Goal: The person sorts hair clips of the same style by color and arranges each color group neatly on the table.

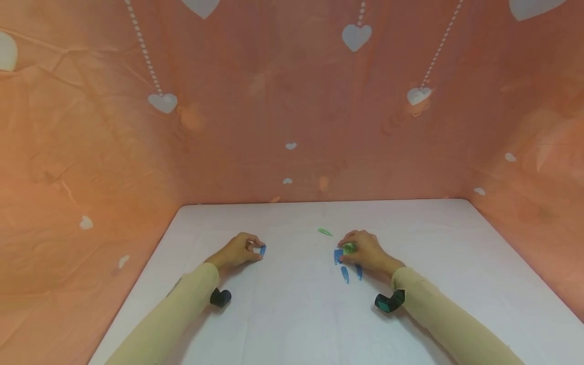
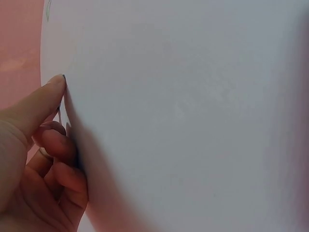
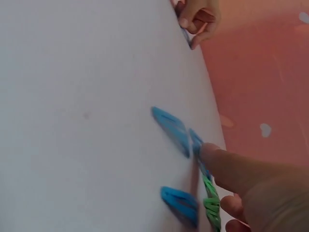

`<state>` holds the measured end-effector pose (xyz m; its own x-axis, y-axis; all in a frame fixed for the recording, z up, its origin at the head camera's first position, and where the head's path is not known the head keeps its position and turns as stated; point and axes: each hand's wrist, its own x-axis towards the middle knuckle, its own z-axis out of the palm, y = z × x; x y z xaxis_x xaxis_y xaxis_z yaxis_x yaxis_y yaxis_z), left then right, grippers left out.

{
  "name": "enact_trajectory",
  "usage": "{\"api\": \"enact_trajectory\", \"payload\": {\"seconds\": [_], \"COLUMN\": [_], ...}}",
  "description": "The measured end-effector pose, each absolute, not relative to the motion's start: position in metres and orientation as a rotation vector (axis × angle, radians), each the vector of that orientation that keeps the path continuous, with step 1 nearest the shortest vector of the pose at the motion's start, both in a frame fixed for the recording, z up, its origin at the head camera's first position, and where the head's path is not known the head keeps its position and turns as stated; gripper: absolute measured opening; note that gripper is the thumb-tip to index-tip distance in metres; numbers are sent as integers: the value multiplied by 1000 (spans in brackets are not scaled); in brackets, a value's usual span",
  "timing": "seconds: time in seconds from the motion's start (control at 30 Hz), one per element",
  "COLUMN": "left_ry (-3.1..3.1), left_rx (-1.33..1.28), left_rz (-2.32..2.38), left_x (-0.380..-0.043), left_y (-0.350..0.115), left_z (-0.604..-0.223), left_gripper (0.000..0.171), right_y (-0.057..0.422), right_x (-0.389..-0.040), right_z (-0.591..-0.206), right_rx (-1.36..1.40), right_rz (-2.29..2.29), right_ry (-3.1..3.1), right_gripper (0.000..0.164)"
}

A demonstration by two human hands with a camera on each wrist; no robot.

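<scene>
My left hand (image 1: 239, 249) pinches a blue hair clip (image 1: 262, 250) between thumb and fingers, just over the white table; in the left wrist view the fingers mostly hide it. Across the table, my right hand (image 1: 368, 252) holds hair clips low at the tabletop. A blue clip (image 3: 196, 141) shows at the thumb tip, and green clips (image 3: 211, 203) show below it, partly covered by the hand. Two more blue snap clips lie close to that hand: one blue clip (image 1: 344, 275) in front of it, another blue clip (image 1: 359, 272) beneath the wrist side.
A single green clip (image 1: 325, 231) lies on the white table (image 1: 292, 314) beyond the right hand. Orange cloth (image 1: 255, 126) with white hearts hangs around the back and sides. Each sleeve carries a dark wrist device, such as the right camera (image 1: 390, 301).
</scene>
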<state>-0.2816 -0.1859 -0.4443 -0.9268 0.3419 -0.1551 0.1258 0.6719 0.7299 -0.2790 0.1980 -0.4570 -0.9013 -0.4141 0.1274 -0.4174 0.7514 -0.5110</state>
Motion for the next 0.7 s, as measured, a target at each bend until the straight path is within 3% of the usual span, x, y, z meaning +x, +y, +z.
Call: {"api": "enact_trajectory", "payload": {"seconds": [0.7], "left_ry": [2590], "left_rx": [373], "left_rz": [1157], "left_x": [-286], "left_y": [-185], "left_z": [-453], "left_gripper": [35], "right_y": [191], "right_x": [-282], "right_z": [-450], "right_rx": [686], "right_rz": [801], "right_ry": [-3012], "right_gripper": [25]}}
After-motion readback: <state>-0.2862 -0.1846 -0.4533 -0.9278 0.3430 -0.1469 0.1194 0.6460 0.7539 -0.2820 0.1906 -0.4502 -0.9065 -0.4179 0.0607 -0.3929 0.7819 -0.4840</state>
